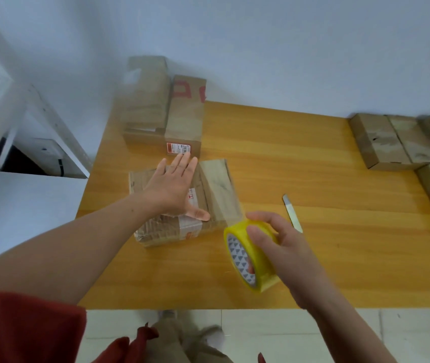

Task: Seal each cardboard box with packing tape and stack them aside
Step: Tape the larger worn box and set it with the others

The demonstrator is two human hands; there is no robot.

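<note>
- Presses the left hand (174, 187), fingers straight, flat on the cardboard box (216, 188) on the wooden table (313, 158).
- Grips the yellow tape roll (240, 255) in the curled right hand (287, 250), just right of that box's near corner.
- Shows more boxes (185, 119) just behind that box, another group (392, 140) well to its right, and a blade (292, 213) between.

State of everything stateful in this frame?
Left hand: open, flat on the near brown cardboard box.
Right hand: gripping the yellow packing tape roll.
Near brown cardboard box: flaps closed, tape stretched to the roll.
Flat metal blade: lying on the orange wooden table, untouched.
Far brown boxes: closed.
</note>
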